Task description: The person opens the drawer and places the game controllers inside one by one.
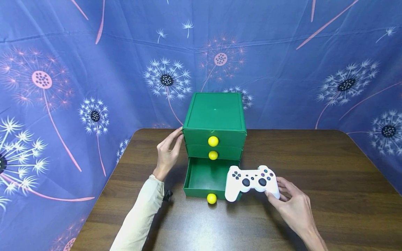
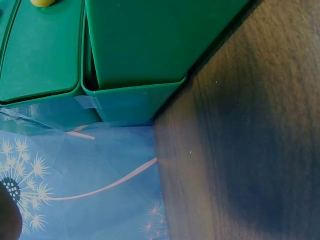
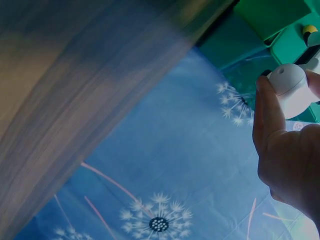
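Note:
A green drawer unit (image 1: 215, 113) with yellow ball knobs stands on the table. Its bottom drawer (image 1: 201, 174) is pulled out, and the two upper drawers sit closed. My left hand (image 1: 167, 153) reaches to the unit's upper left side, its fingertips against the edge; only a bit of that hand shows in the left wrist view. With my right hand (image 1: 293, 205) I pinch the right grip of a white game controller (image 1: 251, 177), held in the air over the drawer's right front corner. In the right wrist view, the controller's rounded grip end (image 3: 291, 90) shows between fingers and thumb.
The brown wooden table (image 1: 329, 167) extends to both sides of the unit. Behind and beside it hangs a blue cloth (image 1: 267, 69) printed with dandelions. A small dark strap or device (image 1: 167, 195) shows at the left wrist.

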The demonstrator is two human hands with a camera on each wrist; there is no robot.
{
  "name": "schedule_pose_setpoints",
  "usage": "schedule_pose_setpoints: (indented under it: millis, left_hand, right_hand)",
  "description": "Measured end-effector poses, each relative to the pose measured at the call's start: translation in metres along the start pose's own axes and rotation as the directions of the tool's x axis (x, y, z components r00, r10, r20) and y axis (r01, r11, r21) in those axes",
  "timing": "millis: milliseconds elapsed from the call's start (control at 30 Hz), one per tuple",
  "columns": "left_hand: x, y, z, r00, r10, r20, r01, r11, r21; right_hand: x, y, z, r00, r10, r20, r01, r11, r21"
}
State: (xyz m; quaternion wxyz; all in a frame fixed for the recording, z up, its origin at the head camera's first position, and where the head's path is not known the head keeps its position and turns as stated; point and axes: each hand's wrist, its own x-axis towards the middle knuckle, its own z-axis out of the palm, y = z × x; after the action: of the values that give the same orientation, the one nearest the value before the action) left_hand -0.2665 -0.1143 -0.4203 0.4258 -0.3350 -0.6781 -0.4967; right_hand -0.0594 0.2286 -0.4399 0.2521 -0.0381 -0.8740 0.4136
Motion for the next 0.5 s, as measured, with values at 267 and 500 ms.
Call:
schedule_pose_setpoints:
  millis: [267,500]
  left_hand:
    - [0.000,0.001,0.001,1.000,-0.001,-0.002,0.001,1.000,-0.005]
    - [0.000,0.002,0.001,1.000,-0.003,-0.001,0.003,1.000,-0.016]
  right_hand:
    - [0.001,-0.010,0.014,0.999,-0.001,0.032,0.001,1.000,-0.001]
    - [0.003,-0.017,0.025,0.999,0.011,0.035,-0.012,1.000,0.023]
